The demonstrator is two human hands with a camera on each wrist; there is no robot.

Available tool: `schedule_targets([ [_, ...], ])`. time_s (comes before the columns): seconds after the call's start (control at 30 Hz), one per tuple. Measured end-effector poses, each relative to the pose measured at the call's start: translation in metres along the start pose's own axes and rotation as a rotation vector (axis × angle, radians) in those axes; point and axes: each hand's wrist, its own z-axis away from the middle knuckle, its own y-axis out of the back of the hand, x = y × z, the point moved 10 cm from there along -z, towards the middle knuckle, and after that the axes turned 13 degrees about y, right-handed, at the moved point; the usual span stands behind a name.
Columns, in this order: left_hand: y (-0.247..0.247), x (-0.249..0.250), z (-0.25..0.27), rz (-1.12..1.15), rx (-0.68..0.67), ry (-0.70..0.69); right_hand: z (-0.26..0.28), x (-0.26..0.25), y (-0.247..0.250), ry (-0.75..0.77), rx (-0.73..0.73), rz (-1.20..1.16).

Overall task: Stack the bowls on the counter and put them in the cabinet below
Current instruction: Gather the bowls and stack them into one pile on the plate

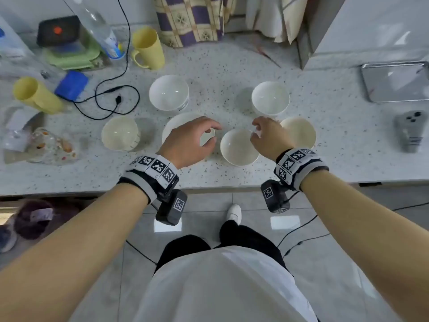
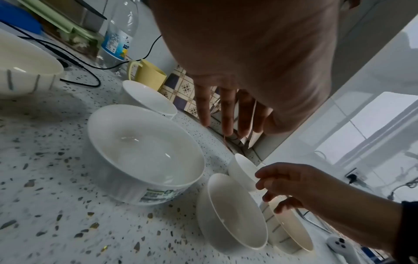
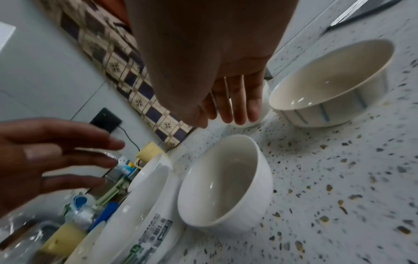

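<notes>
Several bowls stand apart on the speckled counter (image 1: 220,73). My left hand (image 1: 212,134) hovers over the large white bowl (image 1: 175,126) (image 2: 144,153), fingers relaxed and holding nothing. My right hand (image 1: 255,130) hangs empty just above the far rim of the small centre bowl (image 1: 239,147) (image 3: 226,180). Right of that hand sits a cream striped bowl (image 1: 299,132) (image 3: 332,84). Two white bowls (image 1: 168,92) (image 1: 270,98) stand further back. Another cream striped bowl (image 1: 120,133) sits at the left.
Two yellow mugs (image 1: 147,48) (image 1: 34,94), a black cable (image 1: 111,98), a plastic bottle (image 1: 99,26) and clutter fill the counter's left. A metal tray (image 1: 394,81) and a grey device (image 1: 409,131) lie at the right. Under the counter's front edge at the left is a dark opening (image 1: 34,217).
</notes>
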Motion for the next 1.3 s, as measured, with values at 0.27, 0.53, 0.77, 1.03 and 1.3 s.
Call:
schedule_targets([
  [0.27, 0.027, -0.036, -0.025, -0.015, 0.058, 0.119, -0.037, -0.003, -0.036, 0.034, -0.286, 0.306],
  [0.53, 0.078, -0.093, -0.052, -0.04, 0.199, 0.272, -0.05, 0.011, -0.043, -0.052, -0.358, 0.348],
  [0.77, 0.116, -0.174, -0.1, -0.071, 0.228, 0.531, -0.077, 0.007, 0.011, -0.209, -0.01, 0.182],
  [1.03, 0.096, -0.219, -0.15, -0.229, 0.057, 0.628, -0.111, -0.008, -0.008, -0.417, 0.196, -0.192],
  [1.3, 0.063, -0.227, -0.167, -0.014, -0.165, 0.581, -0.111, -0.026, -0.042, -0.524, 0.255, -0.468],
])
